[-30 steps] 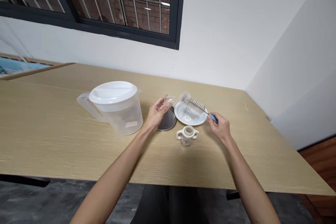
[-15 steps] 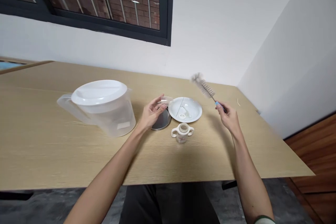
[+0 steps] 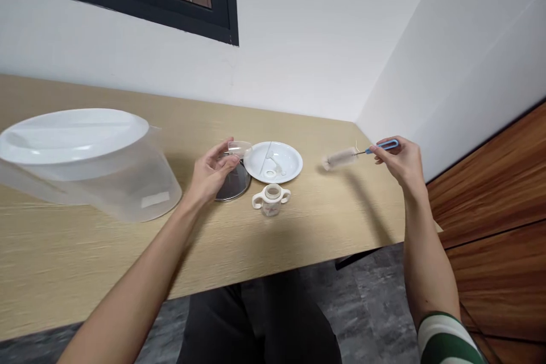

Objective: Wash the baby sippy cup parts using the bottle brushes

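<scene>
Between its thumb and fingers, my left hand [image 3: 213,173] holds a clear plastic cap [image 3: 239,149] above a dark round container [image 3: 235,183]. My right hand [image 3: 403,162] pinches the blue handle of a bottle brush [image 3: 341,158]; its bristles point left, over the table and blurred by motion. A white plate [image 3: 293,165] sits between the hands, with a thin straw and small translucent parts in it. In front of the plate a small baby bottle [image 3: 272,200] with two handles stands upright, its mouth uncovered.
A large translucent pitcher [image 3: 128,182] with a white lid stands on the wooden table [image 3: 239,244] at the left. A thin pale strip lies near the back right corner. Walls border the table at the back and right, with wooden cabinets [image 3: 490,199] at the right.
My right hand has moved right and turned the brush from pointing up-left to nearly level. The camera view has swung to the right. My left hand still holds the clear cap.
</scene>
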The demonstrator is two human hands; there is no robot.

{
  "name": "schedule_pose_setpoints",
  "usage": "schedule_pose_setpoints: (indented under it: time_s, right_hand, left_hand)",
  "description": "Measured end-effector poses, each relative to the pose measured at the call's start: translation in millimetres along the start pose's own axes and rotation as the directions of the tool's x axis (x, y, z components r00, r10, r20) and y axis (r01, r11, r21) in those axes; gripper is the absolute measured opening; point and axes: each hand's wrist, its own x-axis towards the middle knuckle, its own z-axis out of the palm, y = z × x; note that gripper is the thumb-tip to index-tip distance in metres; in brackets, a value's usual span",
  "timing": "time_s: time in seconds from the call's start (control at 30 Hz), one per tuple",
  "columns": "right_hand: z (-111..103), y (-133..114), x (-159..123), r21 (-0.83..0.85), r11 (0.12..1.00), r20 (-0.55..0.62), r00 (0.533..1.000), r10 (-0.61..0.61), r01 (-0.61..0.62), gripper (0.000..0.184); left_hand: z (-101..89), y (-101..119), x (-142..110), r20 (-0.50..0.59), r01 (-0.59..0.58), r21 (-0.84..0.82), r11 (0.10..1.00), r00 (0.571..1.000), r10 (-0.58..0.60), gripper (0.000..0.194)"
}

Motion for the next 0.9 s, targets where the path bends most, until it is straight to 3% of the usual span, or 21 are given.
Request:
schedule_pose_setpoints:
  time_s: [0.17,0.43,0.7,0.9]
  right_hand:
    - [18,11,5,-0.216,0.975,0.214,0.977,-0.002,0.049,0.034]
    - [41,13,18,-0.196,0.979,0.372,0.928,0.015,0.063,0.030]
    - [53,6,20,-0.220,0.974,0.368,0.930,0.026,0.060,0.026]
    - [73,-5,16,-0.197,0.975,0.391,0.920,-0.022,0.107,0.023]
  left_hand:
    - [-2.2,-2,3,0.036,0.006,-0.013,1.000,0.999,-0.005,0.080]
    - [-1.2,-7,6,0.042,-0.011,-0.067,0.998,0.999,0.013,0.075]
    - [-3.8,-9,6,0.044,-0.040,-0.075,0.996,0.998,0.044,0.080]
    - [-4.1,-10,6,0.024,-0.019,-0.058,0.998,1.000,0.020,0.081]
